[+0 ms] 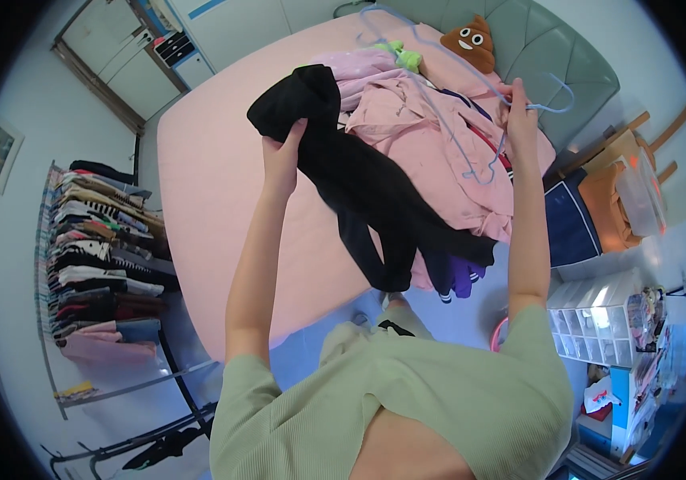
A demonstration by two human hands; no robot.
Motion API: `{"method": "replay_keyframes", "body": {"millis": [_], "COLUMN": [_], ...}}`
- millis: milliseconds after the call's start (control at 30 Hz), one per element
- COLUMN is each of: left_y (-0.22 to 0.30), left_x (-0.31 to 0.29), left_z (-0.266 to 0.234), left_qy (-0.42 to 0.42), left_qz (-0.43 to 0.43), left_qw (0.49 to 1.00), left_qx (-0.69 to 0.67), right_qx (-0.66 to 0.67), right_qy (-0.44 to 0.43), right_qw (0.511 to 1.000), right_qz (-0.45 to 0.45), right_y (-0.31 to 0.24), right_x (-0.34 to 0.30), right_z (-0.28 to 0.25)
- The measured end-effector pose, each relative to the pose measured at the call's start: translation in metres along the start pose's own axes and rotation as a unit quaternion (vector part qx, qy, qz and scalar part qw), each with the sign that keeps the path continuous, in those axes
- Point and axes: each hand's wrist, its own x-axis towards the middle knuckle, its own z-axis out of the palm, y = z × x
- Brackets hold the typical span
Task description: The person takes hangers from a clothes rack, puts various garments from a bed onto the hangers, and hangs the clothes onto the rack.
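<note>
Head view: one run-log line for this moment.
left hand: grips black garment | right hand: holds blue hanger | pink clothes: piled on bed | brown plush: near headboard

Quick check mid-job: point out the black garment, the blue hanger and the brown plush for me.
Black garment (376, 186): head view, middle of its draped length.
Blue hanger (443, 121): head view, on its long bar.
Brown plush (471, 53): head view, on its front.

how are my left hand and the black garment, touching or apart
Touching: the head view shows your left hand gripping the black garment, thumb lying on top.
</note>
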Motion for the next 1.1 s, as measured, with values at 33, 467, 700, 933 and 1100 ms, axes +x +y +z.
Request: {"method": "replay_keyframes", "body": {"millis": [33,467,700,933,1100], "left_y": [0.014,0.063,0.059,0.058,0.075], "left_x": [-0.014,-0.123,-0.178,-0.189,-0.206], "left_z": [0.000,0.073,0.096,0.100,0.110], "left_qy": [0.003,-0.024,-0.010,0.035,0.051], "left_qz": [0.002,0.201,0.200,0.064,-0.048], "left_qw": [1.000,0.951,0.871,0.996,0.991], "left_qx": [0.002,0.233,0.448,0.042,-0.118], "right_qx": [-0.014,-0.032,-0.042,-0.145,-0.181], "right_qy": [0.033,-0.099,-0.184,-0.249,-0.344], "right_qw": [0.999,0.913,0.937,0.924,0.901], "right_qz": [-0.018,-0.395,-0.295,-0.251,-0.191], "right_y": [-0.012,-0.061,-0.084,-0.096,-0.117], "right_x": [-0.012,-0.136,-0.210,-0.274,-0.302], "right_z": [0.010,0.096,0.054,0.013,-0.008]}}
